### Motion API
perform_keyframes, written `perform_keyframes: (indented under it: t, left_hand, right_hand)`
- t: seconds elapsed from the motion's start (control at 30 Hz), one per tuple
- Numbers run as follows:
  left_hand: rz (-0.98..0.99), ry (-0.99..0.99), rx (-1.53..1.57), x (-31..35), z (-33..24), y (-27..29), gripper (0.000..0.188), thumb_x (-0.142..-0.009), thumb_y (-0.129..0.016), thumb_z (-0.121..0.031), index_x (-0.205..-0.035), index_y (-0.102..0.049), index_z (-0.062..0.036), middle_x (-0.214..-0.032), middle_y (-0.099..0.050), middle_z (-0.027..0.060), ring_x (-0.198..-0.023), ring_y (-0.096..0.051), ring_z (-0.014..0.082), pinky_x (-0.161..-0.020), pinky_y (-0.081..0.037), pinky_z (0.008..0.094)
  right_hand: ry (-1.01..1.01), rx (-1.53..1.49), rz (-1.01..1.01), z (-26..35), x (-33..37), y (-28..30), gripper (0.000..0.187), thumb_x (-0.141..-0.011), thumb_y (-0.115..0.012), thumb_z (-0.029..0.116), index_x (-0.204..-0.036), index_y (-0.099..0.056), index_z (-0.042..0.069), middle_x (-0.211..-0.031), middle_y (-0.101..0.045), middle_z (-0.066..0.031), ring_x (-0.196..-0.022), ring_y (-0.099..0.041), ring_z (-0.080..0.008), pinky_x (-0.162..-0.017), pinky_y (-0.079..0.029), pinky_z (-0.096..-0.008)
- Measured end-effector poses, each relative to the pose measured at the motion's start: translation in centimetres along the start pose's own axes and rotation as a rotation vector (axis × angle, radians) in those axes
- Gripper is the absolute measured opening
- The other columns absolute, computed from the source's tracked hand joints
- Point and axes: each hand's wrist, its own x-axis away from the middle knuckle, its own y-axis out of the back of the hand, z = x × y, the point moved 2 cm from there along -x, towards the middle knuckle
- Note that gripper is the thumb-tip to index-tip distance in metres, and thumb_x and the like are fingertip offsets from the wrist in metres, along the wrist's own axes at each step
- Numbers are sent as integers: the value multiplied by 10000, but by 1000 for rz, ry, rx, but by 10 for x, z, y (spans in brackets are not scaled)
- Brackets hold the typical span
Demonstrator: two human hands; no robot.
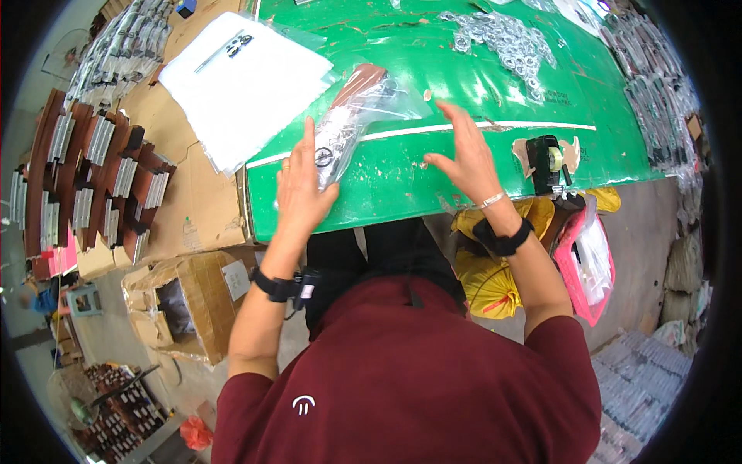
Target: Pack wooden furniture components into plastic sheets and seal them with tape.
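A clear plastic bag (349,116) lies aslant near the front left of the green tabletop. Inside it is a long part with a reddish-brown end (363,79), and a small black ring-shaped item shows near its lower end. My left hand (303,189) rests against the bag's left side and lower end, fingers stretched out and thumb spread apart. To the right of the bag, my right hand (471,158) hovers over the green surface, open, with nothing between the thumb and fingers. The bag's loose edge points toward it.
White printed sheets (243,85) lie at the left. A black tape dispenser (546,164) stands right of my right hand. Small clear-wrapped pieces (510,46) are heaped at the back. Brown parts (100,166) are stacked far left; a pink basket (587,263) stands below the table's right edge.
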Motion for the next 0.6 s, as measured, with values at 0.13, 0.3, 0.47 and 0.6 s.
perform_keyframes:
  t: [0.13, 0.3, 0.47, 0.6]
  left_hand:
    - [179, -114, 124, 3, 32, 26, 1190, -640, -782, -99, -1627, -121, -175, -1304, -565, 215, -1190, -549, 401, -1027, -418, 472]
    - [90, -268, 69, -2, 26, 32, 1128, -691, -848, -207, -1611, -196, -168, -1375, -552, 172, -1240, -530, 368, -1058, -406, 467]
    - [58, -253, 344, -36, 4, 12, 477, -873, -736, -222, -1303, -591, -74, -1164, -672, 131, -1082, -620, 298, -961, -463, 405]
    - [169, -67, 720, -60, 3, 6, 219, -977, -642, -223, -946, -705, -15, -773, -683, 31, -757, -640, 128, -722, -490, 273]
  right_hand:
    - [260, 127, -29, 3, -20, -28, 558, -721, -800, 129, -1245, -609, 113, -1234, -664, -77, -1224, -549, -310, -1059, -410, -432]
    - [146, -257, -4, 5, -13, -33, 112, -842, -722, 147, -925, -745, 76, -1092, -710, -56, -1073, -609, -262, -961, -458, -364]
    - [-166, -606, 26, 2, -7, -38, 187, -968, -646, 171, -916, -747, 23, -888, -710, -50, -848, -637, -158, -788, -497, -296]
    - [-320, -880, -15, 4, -9, -39, 272, -1023, -594, 203, -936, -733, -15, -822, -692, -27, -734, -624, -106, -734, -495, -268]
